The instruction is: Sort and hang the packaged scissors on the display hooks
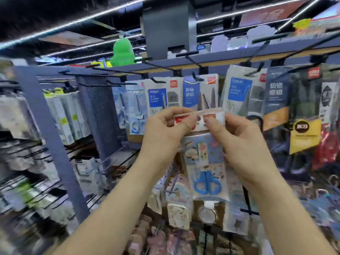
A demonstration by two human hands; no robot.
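Blue-handled scissors pack is hanging at centre frame, its header card being pinched by the left hand at nine o'clock and the right hand at three o'clock. Thumbs are crowding the hang hole, so it is likely missing the hooks at twelve o'clock.

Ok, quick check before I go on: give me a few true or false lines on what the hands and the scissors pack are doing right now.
1. Both hands hold the scissors pack by its top edge. True: left hand, right hand.
2. The scissors in the pack have red handles. False: they are blue.
3. The pack already hangs on a hook. False: it is held in front of the display.
4. Other scissors packs hang on hooks behind it. True.
5. The green figure sits below the hands. False: it is above the rack.
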